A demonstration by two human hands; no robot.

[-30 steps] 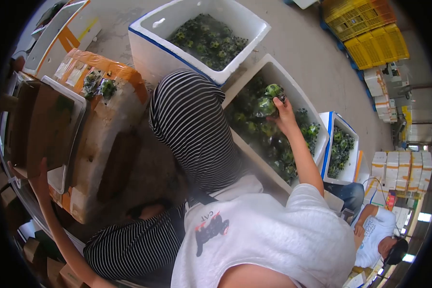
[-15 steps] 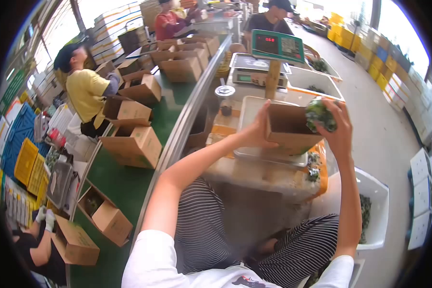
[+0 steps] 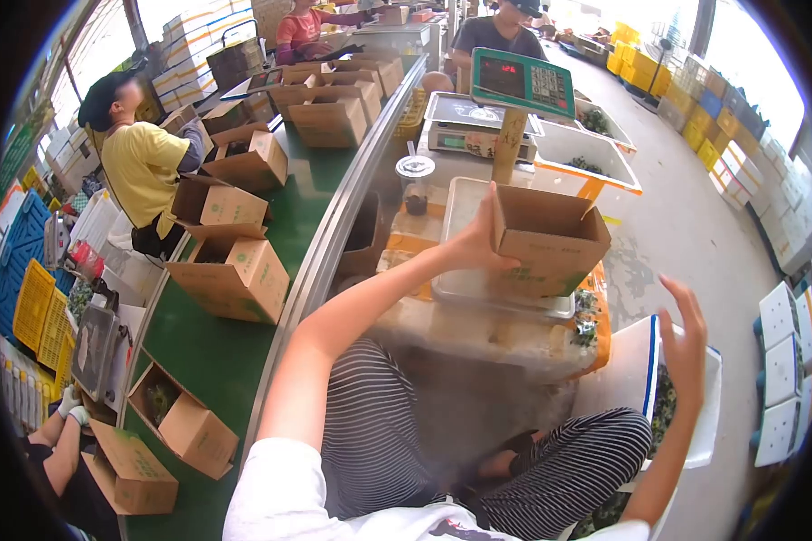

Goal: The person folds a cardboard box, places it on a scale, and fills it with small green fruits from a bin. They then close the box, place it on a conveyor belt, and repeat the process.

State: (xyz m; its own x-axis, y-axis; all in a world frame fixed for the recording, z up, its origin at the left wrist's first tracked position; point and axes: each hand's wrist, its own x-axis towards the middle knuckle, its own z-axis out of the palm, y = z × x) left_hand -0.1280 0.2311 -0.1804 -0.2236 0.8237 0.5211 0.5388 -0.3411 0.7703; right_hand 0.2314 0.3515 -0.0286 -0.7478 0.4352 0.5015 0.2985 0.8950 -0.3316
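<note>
Left hand [image 3: 478,239] tight on one carton [image 3: 550,260], right hand [image 3: 686,347] spread apart near one foam box [image 3: 612,379]

The white-sleeved left arm [image 3: 370,302], bent at the elbow, slants from lower left toward the frame's centre, its bare left hand [image 3: 480,243] spread with one digit upward. The bare right hand [image 3: 686,334] — fingers raised, loosely parted — stands at right above a steep bare right forearm [image 3: 663,460].

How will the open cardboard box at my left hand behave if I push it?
The cardboard box probably won't roll, since its sides are flat. Its thin walls may flex near the open top if squeezed. Pushed from the opposite side, it would likely be steadied by your left hand.
</note>
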